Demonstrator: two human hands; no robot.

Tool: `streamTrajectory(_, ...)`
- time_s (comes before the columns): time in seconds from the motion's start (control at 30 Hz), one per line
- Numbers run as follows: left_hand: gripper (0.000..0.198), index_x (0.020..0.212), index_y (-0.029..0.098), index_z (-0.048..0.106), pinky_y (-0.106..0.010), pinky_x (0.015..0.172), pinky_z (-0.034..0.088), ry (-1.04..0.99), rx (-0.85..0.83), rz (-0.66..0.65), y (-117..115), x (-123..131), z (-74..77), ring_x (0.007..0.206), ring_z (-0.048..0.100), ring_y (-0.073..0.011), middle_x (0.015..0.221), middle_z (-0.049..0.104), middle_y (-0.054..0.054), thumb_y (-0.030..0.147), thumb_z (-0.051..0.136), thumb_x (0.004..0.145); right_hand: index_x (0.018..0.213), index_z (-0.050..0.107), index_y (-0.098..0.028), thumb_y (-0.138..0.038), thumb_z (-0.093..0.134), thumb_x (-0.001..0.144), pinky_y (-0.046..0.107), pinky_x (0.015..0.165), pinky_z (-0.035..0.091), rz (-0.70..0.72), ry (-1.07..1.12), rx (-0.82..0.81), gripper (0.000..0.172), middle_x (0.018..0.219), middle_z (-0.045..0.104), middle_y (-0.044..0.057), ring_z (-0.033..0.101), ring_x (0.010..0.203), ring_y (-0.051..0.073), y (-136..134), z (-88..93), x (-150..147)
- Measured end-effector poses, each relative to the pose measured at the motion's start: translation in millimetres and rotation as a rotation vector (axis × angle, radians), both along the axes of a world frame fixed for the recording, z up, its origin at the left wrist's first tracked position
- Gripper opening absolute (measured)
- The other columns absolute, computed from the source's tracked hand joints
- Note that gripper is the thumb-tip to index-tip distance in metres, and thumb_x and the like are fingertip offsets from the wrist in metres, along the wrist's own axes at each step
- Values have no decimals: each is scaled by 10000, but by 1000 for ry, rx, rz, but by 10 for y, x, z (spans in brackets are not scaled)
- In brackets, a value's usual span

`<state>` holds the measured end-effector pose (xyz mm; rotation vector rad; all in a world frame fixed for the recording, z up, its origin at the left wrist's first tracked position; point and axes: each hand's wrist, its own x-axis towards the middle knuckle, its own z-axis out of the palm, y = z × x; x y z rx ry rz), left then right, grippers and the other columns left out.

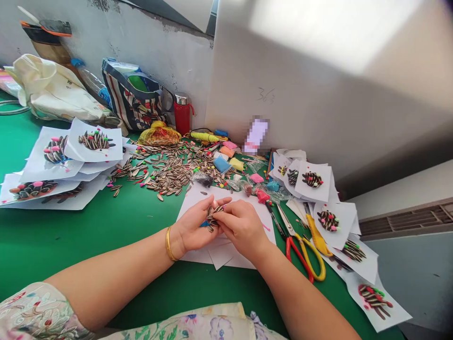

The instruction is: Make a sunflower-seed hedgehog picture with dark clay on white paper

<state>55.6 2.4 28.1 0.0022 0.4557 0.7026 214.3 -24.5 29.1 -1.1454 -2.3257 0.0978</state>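
Note:
My left hand (196,224), with a gold bracelet at the wrist, is palm up and holds a small figure of striped sunflower seeds (211,216) with a bit of blue under it. The fingertips of my right hand (242,226) are pinched on the figure's right side and partly hide it. Both hands are above white paper sheets (226,259) on the green table (141,241). Beyond the paper lies a wide pile of loose sunflower seeds (170,167).
Seed figures on white cards lie at left (95,141) and right (313,179). Scissors (300,241) and red-handled pliers (297,252) are right of the paper. Clay pieces (222,164), a red bottle (182,113), a striped bag (134,97) and a phone (256,136) are behind.

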Motion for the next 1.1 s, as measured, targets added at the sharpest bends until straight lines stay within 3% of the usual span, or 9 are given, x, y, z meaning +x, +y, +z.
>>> streamTrajectory(0.13, 317, 888, 126, 627, -179, 497, 492, -49, -67, 3, -20, 17, 11, 486, 579, -84, 639, 597, -10, 297, 393, 1017, 982, 722, -267, -244, 549, 949, 356, 749, 385, -7, -11, 3, 177, 874, 667, 53, 565, 879, 214, -14, -23, -38)
streamTrajectory(0.27, 317, 1059, 107, 637, -227, 558, 547, -12, -30, 11, -2, 0, 7, 561, 644, -128, 691, 646, -40, 306, 395, 1015, 1007, 681, -249, -203, 523, 945, 349, 819, 441, 9, 139, -32, 176, 984, 692, 56, 601, 950, 206, -9, -8, 14)
streamTrajectory(0.4, 359, 1179, 104, 614, -407, 860, 585, 61, 7, 76, 87, -73, 2, 969, 709, -263, 1034, 707, -168, 323, 385, 1011, 923, 649, -232, -173, 541, 903, 311, 824, 483, -105, 371, -80, 125, 963, 708, 37, 636, 910, 179, 73, 13, 195)
streamTrajectory(0.53, 367, 1195, 101, 606, -434, 951, 555, 64, 33, 199, 226, -169, -11, 1180, 624, -290, 1201, 667, -187, 322, 376, 1014, 854, 649, -224, -184, 582, 839, 276, 684, 480, -275, 383, -251, 79, 798, 682, -1, 612, 730, 155, 200, -8, 385)
streamTrajectory(0.63, 354, 1191, 116, 611, -428, 942, 564, 93, 24, 258, 310, -217, -31, 1185, 624, -278, 1192, 674, -178, 307, 372, 1014, 936, 696, -231, -180, 570, 828, 299, 726, 493, -269, 282, -349, 173, 878, 715, 16, 640, 793, 172, 271, -51, 446)
streamTrajectory(0.77, 353, 1170, 131, 620, -428, 926, 574, 107, 5, 281, 357, -232, -62, 1164, 638, -269, 1160, 688, -169, 313, 359, 1017, 892, 737, -240, -160, 564, 822, 331, 786, 500, -254, 164, -414, 204, 936, 738, 35, 667, 869, 197, 311, -101, 440)
streamTrajectory(0.9, 354, 1160, 123, 616, -418, 920, 575, 106, -3, 279, 364, -226, -86, 1154, 643, -265, 1138, 695, -165, 312, 353, 1017, 935, 721, -242, -158, 565, 818, 306, 714, 485, -289, 137, -452, 212, 900, 736, 22, 661, 804, 187, 320, -125, 430)
streamTrajectory(1.1, 353, 1146, 118, 615, -411, 929, 566, 122, -10, 284, 363, -218, -98, 1133, 653, -256, 1109, 701, -157, 309, 347, 1017, 809, 693, -238, -153, 561, 800, 257, 604, 430, -290, 102, -519, 157, 793, 716, -7, 621, 688, 155, 304, -127, 427)
